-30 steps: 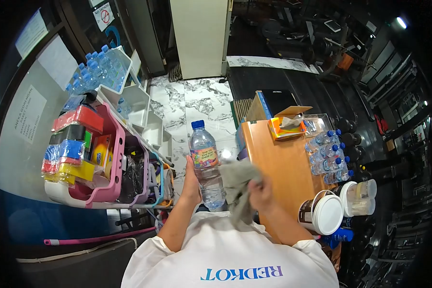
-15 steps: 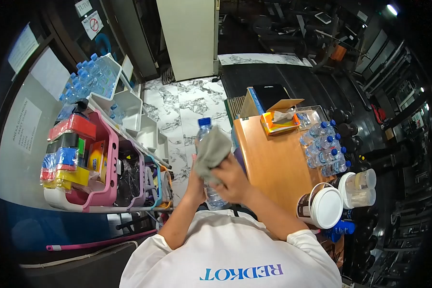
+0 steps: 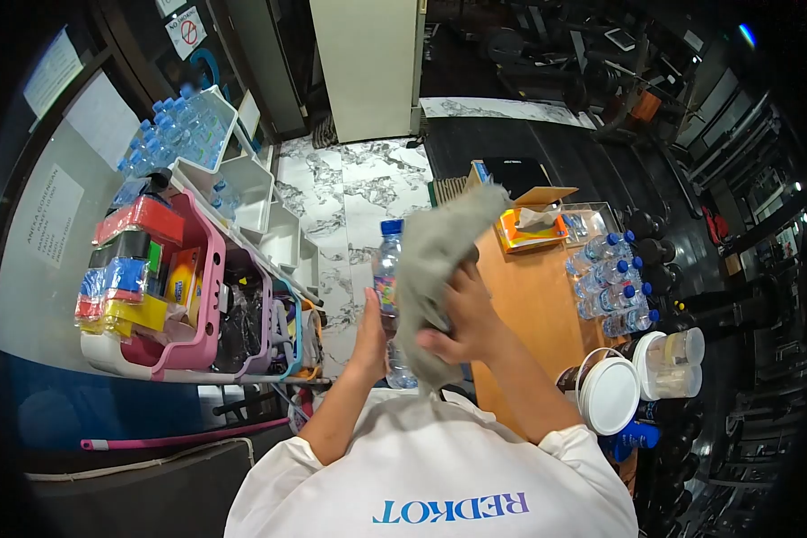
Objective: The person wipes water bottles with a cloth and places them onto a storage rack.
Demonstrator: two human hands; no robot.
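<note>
Marbled floor [image 3: 381,170], left hand [image 3: 368,345] gripping clear bottle [image 3: 388,262], blue cap [image 3: 392,228], label [image 3: 386,293] seemingly multicoloured, right hand [image 3: 472,316] clutching grey cloth [image 3: 429,269].

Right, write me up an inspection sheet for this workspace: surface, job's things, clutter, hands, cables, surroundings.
Surface: wooden tabletop at right, loaded along its far and right edges.
Job's things: blue-capped bottle, partly hidden by a grey cloth; whether they touch is unclear.
Clutter: orange box with raised flap, grouped water bottles and white-lidded tub at right; pink basket of packets at left.
Hands: left hand holds the bottle; right hand grips the cloth.
Cables: pale cord-like strip at lower left; cannot tell whether it is a cable.
Surroundings: marble-patterned floor ahead, gym equipment beyond.
</note>
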